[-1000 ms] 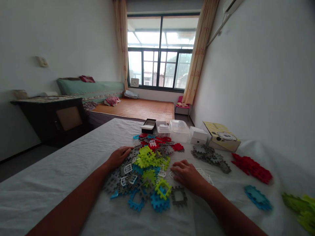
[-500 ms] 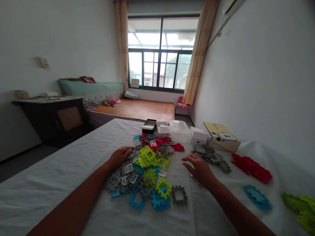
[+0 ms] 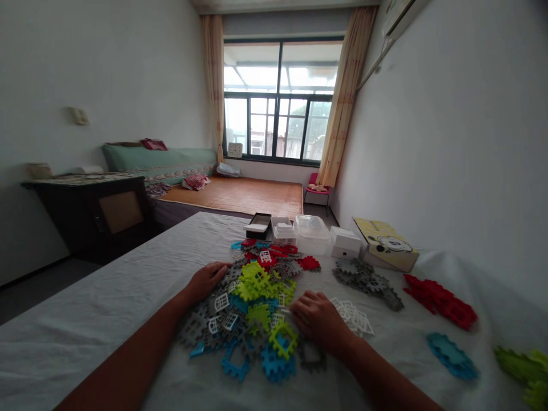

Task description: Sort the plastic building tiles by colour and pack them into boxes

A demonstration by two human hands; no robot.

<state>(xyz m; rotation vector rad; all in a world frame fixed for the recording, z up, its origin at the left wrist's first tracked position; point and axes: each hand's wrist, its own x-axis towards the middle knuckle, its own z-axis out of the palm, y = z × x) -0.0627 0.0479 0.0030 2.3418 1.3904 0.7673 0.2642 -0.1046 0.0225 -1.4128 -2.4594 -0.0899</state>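
A mixed pile of notched plastic building pieces lies before me, with lime green pieces (image 3: 252, 279) on top, blue pieces (image 3: 278, 362) at the near side and dark grey ones (image 3: 197, 325) at the left. Small white window-shaped pieces (image 3: 221, 302) are scattered over it. My left hand (image 3: 208, 279) rests at the pile's left edge, fingers stretched out, holding nothing visible. At the right edge, my right hand (image 3: 315, 317) has its fingers bent and closed at a white window-shaped piece, mostly hidden at the fingertips. A stack of white window-shaped pieces (image 3: 353, 317) lies just right of that hand.
Sorted groups lie to the right: grey pieces (image 3: 366, 279), red pieces (image 3: 440, 302), blue pieces (image 3: 451, 355) and lime pieces (image 3: 522, 365). Along the back stand a black box (image 3: 258, 226), a clear plastic tub (image 3: 311, 234), a white box (image 3: 345, 242) and a yellow carton (image 3: 385, 244).
My right hand has moved left and nearer to me, from beside the grey group to the pile's right edge, and its fingers have closed. The white stack now shows. My left hand has barely moved.
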